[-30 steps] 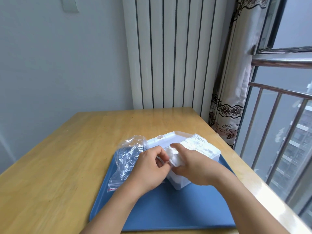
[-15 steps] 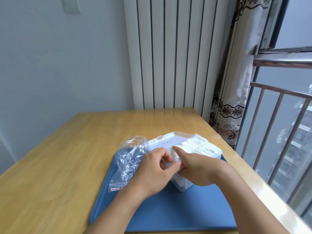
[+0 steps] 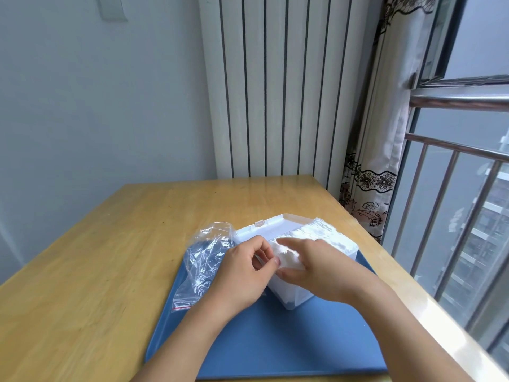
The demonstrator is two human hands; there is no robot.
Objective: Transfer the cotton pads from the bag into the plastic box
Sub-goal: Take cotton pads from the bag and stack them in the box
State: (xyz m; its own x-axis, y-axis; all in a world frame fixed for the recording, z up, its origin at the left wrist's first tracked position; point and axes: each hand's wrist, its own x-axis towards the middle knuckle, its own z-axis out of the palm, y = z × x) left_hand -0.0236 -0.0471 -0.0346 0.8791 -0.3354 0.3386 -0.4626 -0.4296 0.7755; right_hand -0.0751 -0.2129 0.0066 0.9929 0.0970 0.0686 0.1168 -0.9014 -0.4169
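Just below the centre of the frame, two bare hands meet over a small clear plastic box (image 3: 292,295) that sits on a flat blue tray (image 3: 275,346) on a light wooden table (image 3: 96,257). The box's hinged lid (image 3: 264,230) stands open toward the back, and a thick row of white cotton pads (image 3: 322,237) stands on edge inside, rising above the rim toward the right. The left hand (image 3: 242,279), at centre left, has its fingers curled, thumb and forefinger pinching the near end of the pads. The right hand (image 3: 325,271), at centre right, lies over the near end of the stack, fingers curved round it and thumb underneath, gripping a small bunch of pads. A crumpled clear plastic bag (image 3: 203,260) lies left of the box, partly on the tray; it looks empty, though the left hand hides part of it.

The transfer seems nearly finished, and the step in hand appears to be seating the last pads. To do it well, keep the bunch squeezed flat and upright, slide it down against the row, and steady the box wall with the left hand so it does not tip. The packed row may spring up, so press evenly before letting go.
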